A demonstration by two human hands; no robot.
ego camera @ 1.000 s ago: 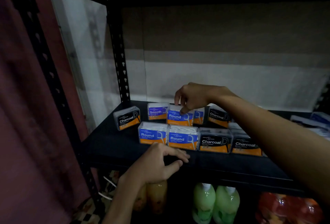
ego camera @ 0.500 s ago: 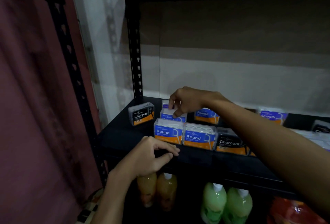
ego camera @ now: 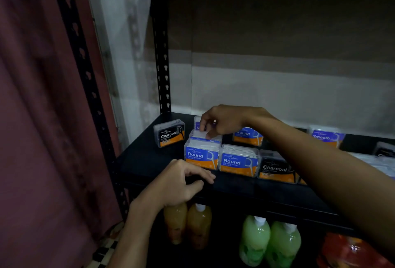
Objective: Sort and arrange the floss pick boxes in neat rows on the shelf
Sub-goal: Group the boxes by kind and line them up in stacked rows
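Shifted: right hand pinching Round box behind front row, row forming; left hand loose, empty.

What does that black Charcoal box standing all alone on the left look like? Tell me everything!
The lone black Charcoal floss pick box is a small clear plastic case with rounded corners, holding a black label with white lettering and an orange strip below. It stands upright, turned slightly, at the back left of the black shelf, beside the metal post. No hand or box touches it.
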